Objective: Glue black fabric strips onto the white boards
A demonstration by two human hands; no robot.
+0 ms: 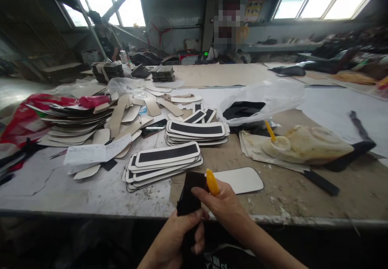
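My left hand (pixel 189 230) is closed around a folded black strip (pixel 191 192) at the table's front edge. My right hand (pixel 226 202) grips a yellow-handled tool (pixel 212 182) whose working end I cannot make out, and its thumb presses on the same black strip. Just behind the right hand lies a white panel with rounded ends (pixel 244 180), partly covered by the hand. To the left are a near stack of white panels with black strips on them (pixel 168 156) and a second such stack (pixel 197 129) behind it.
At right, a glue-stained plastic container (pixel 318 143) holds a yellow stick (pixel 269 131). A clear plastic bag (pixel 266 95) with black pieces lies behind. Piled beige panels (pixel 75 123), a paper sheet (pixel 97 151) and a phone (pixel 154 127) occupy the left. Two people are in the background.
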